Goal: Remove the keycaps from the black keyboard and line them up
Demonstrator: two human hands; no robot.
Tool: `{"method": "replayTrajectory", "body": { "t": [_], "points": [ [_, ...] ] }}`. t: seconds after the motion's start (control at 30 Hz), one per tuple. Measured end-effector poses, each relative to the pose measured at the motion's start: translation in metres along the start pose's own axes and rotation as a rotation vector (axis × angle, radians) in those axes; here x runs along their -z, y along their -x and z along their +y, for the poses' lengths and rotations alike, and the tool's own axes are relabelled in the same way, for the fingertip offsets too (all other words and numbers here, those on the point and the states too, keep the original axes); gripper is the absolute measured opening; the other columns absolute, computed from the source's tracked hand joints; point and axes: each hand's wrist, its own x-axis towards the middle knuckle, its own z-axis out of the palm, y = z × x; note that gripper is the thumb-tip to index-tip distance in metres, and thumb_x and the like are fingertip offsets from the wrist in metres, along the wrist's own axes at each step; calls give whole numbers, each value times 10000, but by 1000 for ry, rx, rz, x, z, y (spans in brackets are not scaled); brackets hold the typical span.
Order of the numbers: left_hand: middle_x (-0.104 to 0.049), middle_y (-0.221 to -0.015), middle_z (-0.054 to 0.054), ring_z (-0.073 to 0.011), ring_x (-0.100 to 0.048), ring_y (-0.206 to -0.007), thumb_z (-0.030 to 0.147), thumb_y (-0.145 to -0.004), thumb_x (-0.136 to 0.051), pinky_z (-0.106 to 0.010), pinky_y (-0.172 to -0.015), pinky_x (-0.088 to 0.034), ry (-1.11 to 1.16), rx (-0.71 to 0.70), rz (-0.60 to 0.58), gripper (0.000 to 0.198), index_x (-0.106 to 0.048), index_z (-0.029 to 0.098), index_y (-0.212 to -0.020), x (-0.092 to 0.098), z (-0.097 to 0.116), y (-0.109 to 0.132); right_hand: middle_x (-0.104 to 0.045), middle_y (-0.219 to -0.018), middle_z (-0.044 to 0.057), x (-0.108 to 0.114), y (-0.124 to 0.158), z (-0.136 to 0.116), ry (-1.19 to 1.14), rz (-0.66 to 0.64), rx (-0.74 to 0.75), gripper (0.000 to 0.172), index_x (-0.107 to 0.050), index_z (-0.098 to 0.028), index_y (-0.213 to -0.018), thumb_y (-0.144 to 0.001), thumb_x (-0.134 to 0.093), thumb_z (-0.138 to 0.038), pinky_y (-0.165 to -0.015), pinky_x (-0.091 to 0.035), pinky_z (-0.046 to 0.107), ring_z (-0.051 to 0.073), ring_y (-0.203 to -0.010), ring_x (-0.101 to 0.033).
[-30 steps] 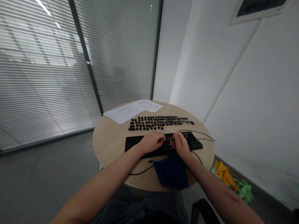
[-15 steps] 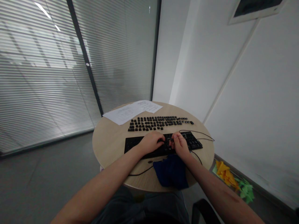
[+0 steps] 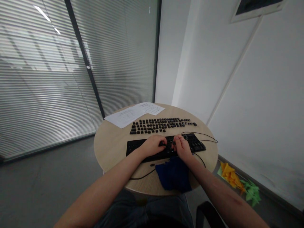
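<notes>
A black keyboard (image 3: 135, 145) lies across the round table, partly covered by both hands. Over its middle, my left hand (image 3: 154, 145) has its fingers closed round a small dark piece that I cannot make out. Close to its right, my right hand (image 3: 180, 146) is pinched above the keys; a thin, small item shows at its fingertips, too small to name. Beyond the keyboard, several loose black keycaps (image 3: 155, 125) lie in rows. A dark blue cloth (image 3: 173, 175) is in front of the keyboard, beside my right wrist.
The round wooden table (image 3: 106, 142) bears printed papers (image 3: 125, 116) at the back left. A black cable (image 3: 209, 136) loops at the right edge. Orange paper (image 3: 230, 175) and green paper (image 3: 252, 192) lie on the floor at the right, by the wall. Blinds stand at the left.
The whole view has shifted slightly. Both hands stay over the middle of the keyboard, with only small finger movements.
</notes>
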Motion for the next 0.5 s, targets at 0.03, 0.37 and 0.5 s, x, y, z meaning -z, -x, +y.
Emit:
{"method": "replayTrajectory", "body": {
  "t": [0.03,0.37,0.5],
  "points": [
    [-710,-859,-5,-174,-651,-799,136,-774,-697,-282,-774,-481,15,7,4,159,-695,202,-918,0,1,0,-616,-560,-2,0,0,-1,8,5,5,407,-532,-238,-813,-991,-397,-578,-466,-405,260,147,-439,-530],
    [-709,-903,-2,-175,-630,-814,132,-769,-669,-287,-761,-476,-24,114,51,175,-683,214,-923,15,-1,0,-584,-564,-1,13,-8,-6,27,243,-19,398,-515,-235,-762,-993,-398,-538,-476,-410,253,156,-480,-550],
    [-716,-931,-7,-200,-636,-896,144,-783,-684,-315,-829,-480,-132,107,95,187,-682,223,-953,25,-3,-9,-587,-571,1,16,-9,-5,-2,266,-12,404,-519,-233,-758,-996,-388,-531,-465,-399,242,156,-499,-561]
  ]
}}
